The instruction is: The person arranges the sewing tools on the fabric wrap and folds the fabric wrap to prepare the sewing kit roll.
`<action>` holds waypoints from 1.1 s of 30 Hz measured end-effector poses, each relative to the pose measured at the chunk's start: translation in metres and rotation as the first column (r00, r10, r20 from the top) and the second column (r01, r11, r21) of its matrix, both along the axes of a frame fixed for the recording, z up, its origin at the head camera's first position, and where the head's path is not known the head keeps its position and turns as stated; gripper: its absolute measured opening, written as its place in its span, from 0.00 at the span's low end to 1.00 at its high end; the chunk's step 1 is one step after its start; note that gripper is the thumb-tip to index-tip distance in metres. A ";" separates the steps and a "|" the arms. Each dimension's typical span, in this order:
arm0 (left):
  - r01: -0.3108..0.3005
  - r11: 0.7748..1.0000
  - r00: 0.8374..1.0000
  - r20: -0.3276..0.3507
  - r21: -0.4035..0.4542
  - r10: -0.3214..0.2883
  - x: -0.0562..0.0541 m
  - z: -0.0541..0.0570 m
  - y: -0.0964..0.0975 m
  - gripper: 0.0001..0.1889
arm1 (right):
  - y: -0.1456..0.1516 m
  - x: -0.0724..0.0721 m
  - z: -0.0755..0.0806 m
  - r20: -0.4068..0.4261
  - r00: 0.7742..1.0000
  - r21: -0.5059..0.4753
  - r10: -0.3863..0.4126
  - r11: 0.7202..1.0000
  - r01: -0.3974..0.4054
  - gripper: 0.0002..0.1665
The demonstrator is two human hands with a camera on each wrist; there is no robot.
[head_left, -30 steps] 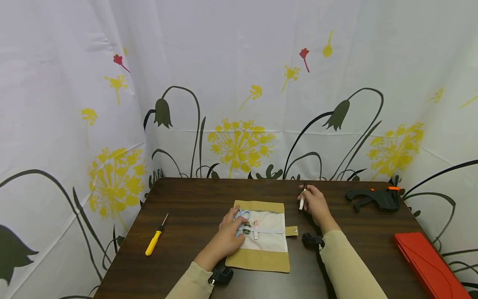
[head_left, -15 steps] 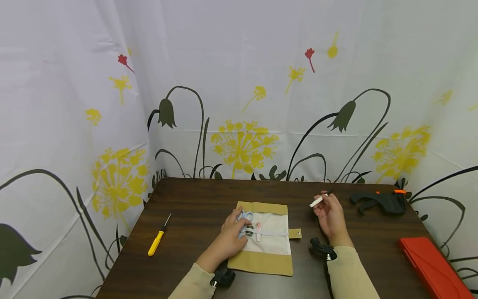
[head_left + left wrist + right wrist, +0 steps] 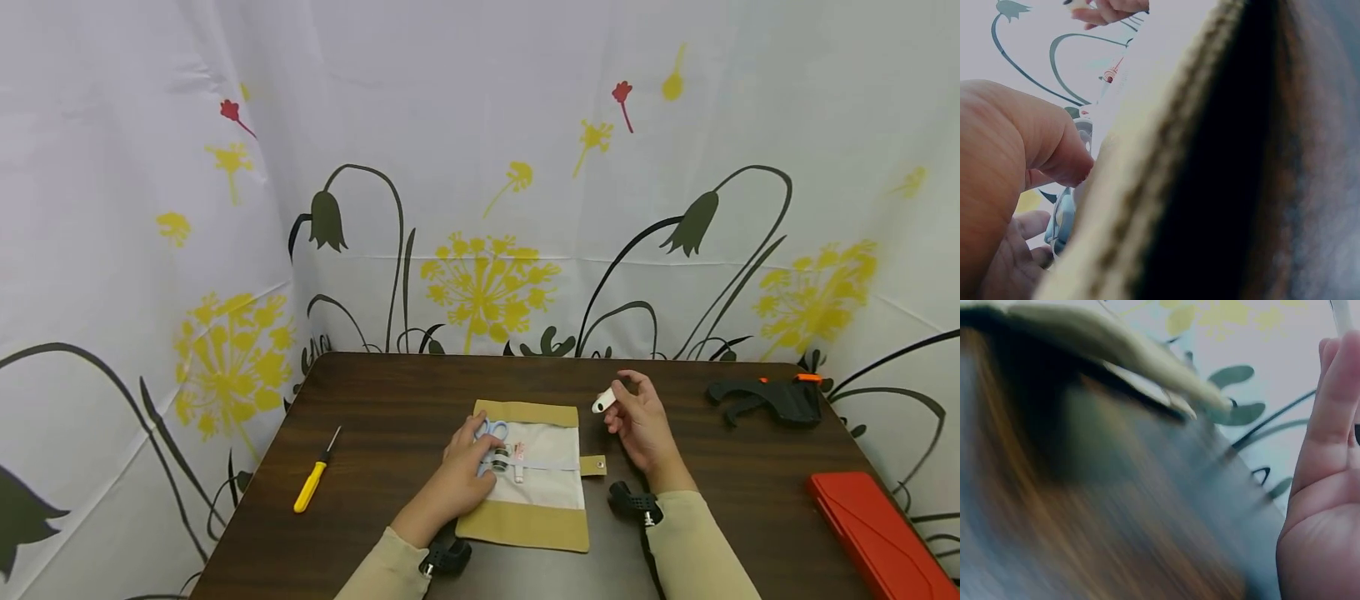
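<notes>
A tan fabric sewing kit [image 3: 522,529] lies unfolded on the table, its cream inside facing up. Tucked under its strap are light-blue scissors [image 3: 492,429], dark and light thread spools [image 3: 500,459] and a small white-and-red stick [image 3: 519,465]. My left hand [image 3: 457,475] rests on the kit's left side, fingers over part of the scissors; the left wrist view shows its thumb [image 3: 1063,147] against the fabric. Above the table, right of the kit, my right hand [image 3: 643,421] pinches a small white tool [image 3: 603,401] with a dark spot near its end. The fingers cover the rest of the tool.
A yellow-handled screwdriver [image 3: 311,485] lies at the left of the table. On the right are a black clamp [image 3: 772,402] with orange parts and a red case [image 3: 877,533]. The kit's snap tab [image 3: 593,466] sticks out to the right. A printed curtain hangs behind.
My right hand moved right, then back left toward the kit, turning the white tool so its spotted end points left and down. My left hand stayed on the kit.
</notes>
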State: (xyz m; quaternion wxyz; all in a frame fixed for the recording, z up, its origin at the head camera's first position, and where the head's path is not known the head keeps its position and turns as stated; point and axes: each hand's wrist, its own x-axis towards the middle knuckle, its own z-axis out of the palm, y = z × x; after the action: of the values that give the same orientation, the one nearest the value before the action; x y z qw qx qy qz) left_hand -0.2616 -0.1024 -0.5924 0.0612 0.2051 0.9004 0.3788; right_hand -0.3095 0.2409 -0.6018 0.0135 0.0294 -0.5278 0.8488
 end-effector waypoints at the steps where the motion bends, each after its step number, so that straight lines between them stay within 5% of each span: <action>1: -0.002 1.000 1.000 0.000 0.002 0.002 0.000 0.000 0.000 0.20 | -0.003 0.000 0.001 -0.007 1.000 0.003 0.008 1.000 -0.008 0.26; 7: -0.013 1.000 1.000 0.014 -0.001 0.013 0.004 0.000 -0.002 0.19 | -0.026 0.006 0.005 -0.055 0.989 0.043 0.139 0.990 -0.136 0.24; 14: -0.007 1.000 1.000 0.018 0.006 0.007 0.004 0.002 -0.001 0.20 | -0.037 0.012 0.007 -0.151 0.926 0.087 0.347 0.937 -0.337 0.27; 19: -0.006 1.000 1.000 0.014 0.011 0.006 0.002 0.001 0.001 0.19 | -0.041 0.015 0.017 -0.155 0.938 0.151 0.311 0.946 -0.288 0.22; 24: -0.011 1.000 1.000 0.020 0.007 0.011 0.002 -0.001 -0.001 0.19 | -0.052 0.015 0.022 -0.048 0.946 0.272 0.321 0.915 -0.297 0.31; 29: -0.015 1.000 1.000 0.011 0.004 0.015 0.001 -0.002 -0.001 0.19 | -0.060 0.013 0.007 0.094 0.945 0.257 0.314 0.909 -0.328 0.27; 33: -0.018 1.000 1.000 0.010 0.000 0.018 0.001 -0.001 -0.001 0.18 | -0.062 0.010 -0.004 0.129 0.953 0.233 0.273 0.926 -0.297 0.18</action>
State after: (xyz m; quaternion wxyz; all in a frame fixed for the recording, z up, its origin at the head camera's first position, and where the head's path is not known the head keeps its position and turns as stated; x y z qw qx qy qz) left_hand -0.2606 -0.1035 -0.5937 0.0622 0.1951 0.9020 0.3801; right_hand -0.2991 0.1786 -0.6062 -0.1387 0.0673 -0.6203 0.7691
